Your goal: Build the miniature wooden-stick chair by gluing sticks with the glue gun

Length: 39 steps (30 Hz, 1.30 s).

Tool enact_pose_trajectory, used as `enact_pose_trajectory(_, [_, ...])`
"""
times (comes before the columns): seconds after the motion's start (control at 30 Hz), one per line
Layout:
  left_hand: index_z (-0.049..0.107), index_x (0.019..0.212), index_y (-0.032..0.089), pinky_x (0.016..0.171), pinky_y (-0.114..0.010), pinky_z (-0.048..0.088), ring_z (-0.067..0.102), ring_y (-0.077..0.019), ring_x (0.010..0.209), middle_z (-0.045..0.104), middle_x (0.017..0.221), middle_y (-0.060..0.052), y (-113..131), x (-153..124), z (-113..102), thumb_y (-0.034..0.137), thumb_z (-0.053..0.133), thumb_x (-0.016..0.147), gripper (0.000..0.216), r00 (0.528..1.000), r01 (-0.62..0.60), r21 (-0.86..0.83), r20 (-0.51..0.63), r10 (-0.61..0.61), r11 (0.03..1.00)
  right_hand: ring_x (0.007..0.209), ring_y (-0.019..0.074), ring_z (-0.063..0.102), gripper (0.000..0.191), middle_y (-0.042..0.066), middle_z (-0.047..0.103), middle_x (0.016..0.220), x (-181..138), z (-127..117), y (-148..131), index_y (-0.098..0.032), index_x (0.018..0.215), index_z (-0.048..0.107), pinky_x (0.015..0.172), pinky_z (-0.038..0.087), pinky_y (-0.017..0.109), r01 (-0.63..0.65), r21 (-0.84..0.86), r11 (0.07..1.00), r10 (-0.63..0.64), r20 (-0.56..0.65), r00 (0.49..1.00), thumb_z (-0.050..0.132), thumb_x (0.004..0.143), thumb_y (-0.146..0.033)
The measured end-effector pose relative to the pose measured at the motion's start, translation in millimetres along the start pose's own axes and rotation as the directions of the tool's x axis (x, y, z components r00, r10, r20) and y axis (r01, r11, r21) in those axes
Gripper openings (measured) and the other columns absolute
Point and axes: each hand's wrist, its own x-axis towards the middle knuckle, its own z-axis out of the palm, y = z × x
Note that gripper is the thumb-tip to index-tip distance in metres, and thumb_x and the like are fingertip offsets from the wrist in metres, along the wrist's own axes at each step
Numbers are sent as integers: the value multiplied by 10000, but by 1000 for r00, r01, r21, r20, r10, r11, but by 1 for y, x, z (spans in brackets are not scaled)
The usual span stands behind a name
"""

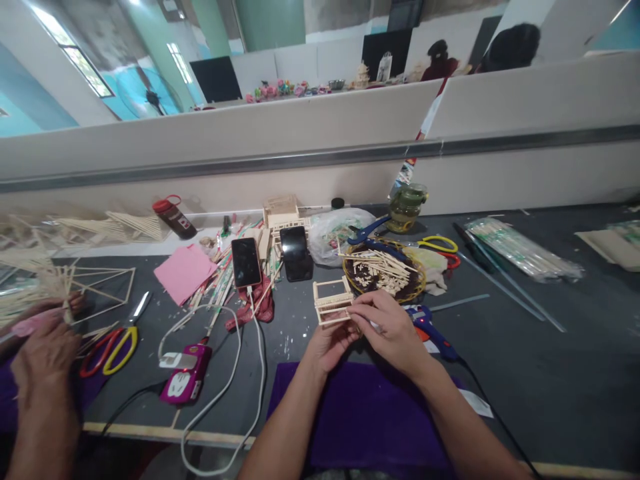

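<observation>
Just above the table, a small frame model made of wooden sticks (333, 303) is held up in front of me. My left hand (333, 343) grips it from below, fingers closed at its lower edge. At the model's right side, my right hand (383, 327) pinches with thumb and forefinger; whether a small piece sits between those fingertips is hidden. Right behind my hands lies a round basket (423, 280) full of short cut sticks (383, 270). A blue glue gun (433, 333) rests beside my right wrist, and a purple cloth (370, 413) is spread under my forearms.
At the left, a co-worker's hands (47, 353) work on a stick frame (107, 287). Scissors (117, 340), a pink power adapter (187, 377) with a looping white cable, a phone (246, 262), a glass jar (406, 208) and packed sticks (523, 247) lie around.
</observation>
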Motion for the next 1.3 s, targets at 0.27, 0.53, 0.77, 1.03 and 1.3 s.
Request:
enact_pose_trajectory(0.27, [686,1000,133,528,-165,436,550,-61,556,655,703,6,1,3,-3,189,928,568,498,999,21,14,-25,-20,1000,922,202,597,183,75,664,977,0,0,2,-224,1043,698,790,534,371,-10,45,999,10,-9,1000,567,952,-136])
enact_pose_trajectory(0.53, [678,908,124,522,-159,397,509,-49,578,642,746,-1,2,2,1,125,897,586,390,997,27,-19,-71,-28,999,928,197,599,163,70,670,988,0,1,4,-217,1041,676,811,524,363,-37,53,998,38,-18,999,568,953,-134])
enact_pose_trajectory(0.77, [669,930,110,486,-145,345,495,-47,567,614,708,5,4,0,3,182,935,541,477,999,36,-15,-30,-36,999,930,196,601,168,71,666,972,-1,-2,4,-203,1041,674,822,511,353,-48,33,998,50,-39,998,574,943,-110])
enact_pose_trajectory(1.03, [665,891,105,485,-149,363,508,-54,555,608,673,5,4,0,3,190,937,528,461,999,32,-7,-18,-32,999,922,204,601,205,74,659,971,3,-2,3,-216,1042,695,807,510,353,-17,18,1000,18,-23,1000,570,936,-93])
enact_pose_trajectory(1.3, [675,902,111,499,-150,374,506,-50,558,596,675,13,4,-1,3,223,938,540,461,1000,-2,31,1,2,1000,969,226,582,256,101,647,1057,9,-5,2,-208,1074,708,822,509,364,78,-42,996,-73,109,991,576,907,-66])
